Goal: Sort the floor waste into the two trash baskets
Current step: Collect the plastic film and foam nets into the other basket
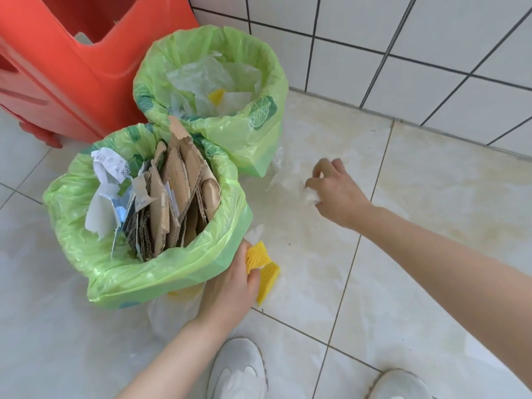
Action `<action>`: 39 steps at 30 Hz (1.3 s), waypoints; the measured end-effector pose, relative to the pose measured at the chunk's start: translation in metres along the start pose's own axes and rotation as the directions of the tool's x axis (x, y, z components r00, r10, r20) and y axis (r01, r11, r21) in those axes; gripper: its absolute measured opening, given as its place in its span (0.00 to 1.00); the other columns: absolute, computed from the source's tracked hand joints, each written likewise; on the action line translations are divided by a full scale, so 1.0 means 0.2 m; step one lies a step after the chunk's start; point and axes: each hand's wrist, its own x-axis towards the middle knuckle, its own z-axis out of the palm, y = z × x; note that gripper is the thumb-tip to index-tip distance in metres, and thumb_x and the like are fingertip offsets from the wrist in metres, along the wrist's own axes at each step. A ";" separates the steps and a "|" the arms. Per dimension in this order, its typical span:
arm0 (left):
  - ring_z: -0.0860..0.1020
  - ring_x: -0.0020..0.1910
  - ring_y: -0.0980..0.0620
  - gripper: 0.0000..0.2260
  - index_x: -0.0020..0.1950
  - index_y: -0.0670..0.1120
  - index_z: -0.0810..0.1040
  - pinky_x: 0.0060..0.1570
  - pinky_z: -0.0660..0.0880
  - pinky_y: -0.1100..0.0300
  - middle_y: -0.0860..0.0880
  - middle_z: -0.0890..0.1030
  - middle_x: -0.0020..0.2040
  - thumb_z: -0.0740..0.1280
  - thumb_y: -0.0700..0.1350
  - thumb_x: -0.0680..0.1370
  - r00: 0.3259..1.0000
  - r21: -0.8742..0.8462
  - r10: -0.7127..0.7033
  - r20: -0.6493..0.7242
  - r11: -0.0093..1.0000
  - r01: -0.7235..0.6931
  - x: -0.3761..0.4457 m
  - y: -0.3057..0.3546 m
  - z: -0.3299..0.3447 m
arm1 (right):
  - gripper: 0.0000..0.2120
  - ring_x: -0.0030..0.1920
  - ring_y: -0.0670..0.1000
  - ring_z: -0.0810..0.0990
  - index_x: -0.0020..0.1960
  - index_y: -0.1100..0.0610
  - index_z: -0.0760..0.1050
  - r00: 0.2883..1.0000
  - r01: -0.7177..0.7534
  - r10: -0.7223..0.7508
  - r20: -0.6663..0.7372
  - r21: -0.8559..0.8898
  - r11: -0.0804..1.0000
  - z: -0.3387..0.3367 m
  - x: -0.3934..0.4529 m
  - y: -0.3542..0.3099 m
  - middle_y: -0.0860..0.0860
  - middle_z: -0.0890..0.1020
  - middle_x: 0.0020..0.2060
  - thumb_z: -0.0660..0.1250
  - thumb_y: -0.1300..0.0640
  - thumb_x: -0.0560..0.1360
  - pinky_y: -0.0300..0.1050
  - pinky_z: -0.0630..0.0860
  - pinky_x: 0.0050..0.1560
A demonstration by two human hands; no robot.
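Two hands down at floor level, both grabbing waste.
Left hand (230, 286) clutches yellow foam netting (263, 264) just right of the near basket (138, 272); right hand (334, 187) curls around a white plastic scrap (312, 195) on the floor, beside the far basket (259, 133).

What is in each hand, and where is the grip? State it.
Left hand pinches the yellow foam net at its upper end. Right hand grips crumpled white plastic at its bunched middle.
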 end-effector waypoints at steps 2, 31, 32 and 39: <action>0.73 0.44 0.44 0.08 0.47 0.51 0.63 0.43 0.72 0.53 0.48 0.73 0.42 0.60 0.48 0.70 0.999 0.045 -0.027 0.040 0.999 0.025 -0.03 0.00 0.01 | 0.17 0.64 0.62 0.62 0.56 0.54 0.80 0.997 0.070 -0.069 0.019 -0.073 0.995 -0.05 0.07 -0.04 0.56 0.67 0.66 0.65 0.67 0.70 0.53 0.69 0.60; 0.71 0.34 0.42 0.16 0.42 0.50 0.61 0.28 0.67 0.54 0.50 0.69 0.41 0.66 0.36 0.65 0.978 -0.004 0.140 0.156 0.990 -0.141 -0.12 0.00 0.18 | 0.05 0.39 0.59 0.75 0.39 0.58 0.69 0.967 -0.042 -0.019 0.255 0.230 0.972 0.18 -0.22 -0.15 0.53 0.72 0.32 0.64 0.61 0.73 0.46 0.67 0.35; 0.69 0.33 0.43 0.15 0.41 0.50 0.60 0.29 0.65 0.55 0.51 0.67 0.41 0.65 0.36 0.66 0.985 -0.040 0.125 0.120 0.992 -0.121 -0.13 0.01 0.17 | 0.07 0.38 0.59 0.75 0.39 0.58 0.69 0.968 -0.059 -0.003 0.249 0.241 0.969 0.17 -0.24 -0.16 0.53 0.72 0.32 0.65 0.59 0.73 0.47 0.69 0.35; 0.65 0.34 0.51 0.08 0.39 0.42 0.69 0.34 0.64 0.57 0.52 0.69 0.35 0.63 0.31 0.65 0.998 -0.207 0.024 -0.054 0.978 -0.034 -0.24 0.04 0.06 | 0.22 0.36 0.56 0.70 0.45 0.59 0.68 0.966 -0.168 0.091 0.242 0.316 0.934 0.13 -0.42 -0.26 0.50 0.69 0.30 0.72 0.42 0.69 0.44 0.62 0.32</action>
